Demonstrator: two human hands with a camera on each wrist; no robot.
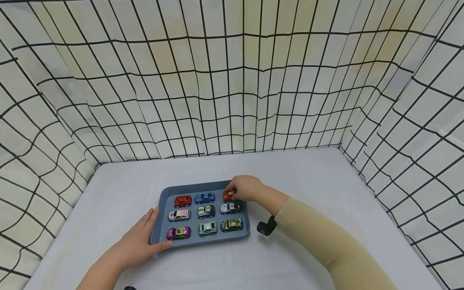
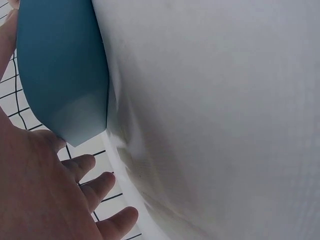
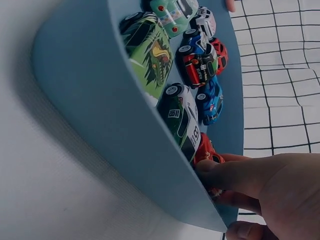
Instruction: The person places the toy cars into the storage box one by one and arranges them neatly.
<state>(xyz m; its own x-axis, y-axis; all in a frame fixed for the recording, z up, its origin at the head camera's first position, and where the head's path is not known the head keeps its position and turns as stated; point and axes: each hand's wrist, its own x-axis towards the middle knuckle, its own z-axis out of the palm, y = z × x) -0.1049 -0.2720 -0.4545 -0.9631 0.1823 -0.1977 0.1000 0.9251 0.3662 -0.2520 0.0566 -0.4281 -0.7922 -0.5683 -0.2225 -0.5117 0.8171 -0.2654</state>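
A blue-grey tray (image 1: 233, 237) holds toy cars set out in three rows. At its far right corner my right hand (image 1: 248, 188) pinches a red toy car (image 1: 228, 195) between thumb and fingers. The right wrist view shows that red car (image 3: 205, 152) low beside the tray wall, partly hidden by the thumb. A white and dark green car (image 1: 230, 208) sits just in front of it, and a blue car (image 1: 204, 197) to its left. My left hand (image 1: 139, 239) rests against the tray's left end, fingers spread and thumb along the front rim.
The tray lies on a white-covered table (image 1: 290, 257). White walls with a black grid (image 1: 232, 80) enclose the back and both sides. Other cars in the tray include a purple one (image 1: 179, 232) and a camouflage one (image 1: 232, 224). A black band piece (image 1: 266, 226) hangs by the right wrist.
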